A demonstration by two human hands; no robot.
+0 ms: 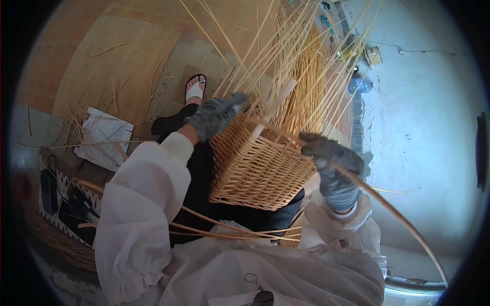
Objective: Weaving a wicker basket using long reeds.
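A woven wicker basket (260,173) sits tilted on my lap, with long pale stakes (255,48) fanning up and away from its far side. My left hand (218,116), in a grey knitted glove, is closed at the far left part of the rim; what lies between its fingers is hidden. In a matching glove, my right hand (334,160) grips a long wicker rod (390,208) at the right of the rim. The rod's free length curves out to the lower right. A flat pale wooden stick (274,104) stands up at the basket's corner.
Beyond the basket lies a thick bundle of rods (309,84). A pale wall (418,117) rises close on the right, with a blue water bottle (360,84) by it. White paper (104,137) with scraps lies left, above a tray of dark items (71,204). Loose rods (224,229) cross my lap.
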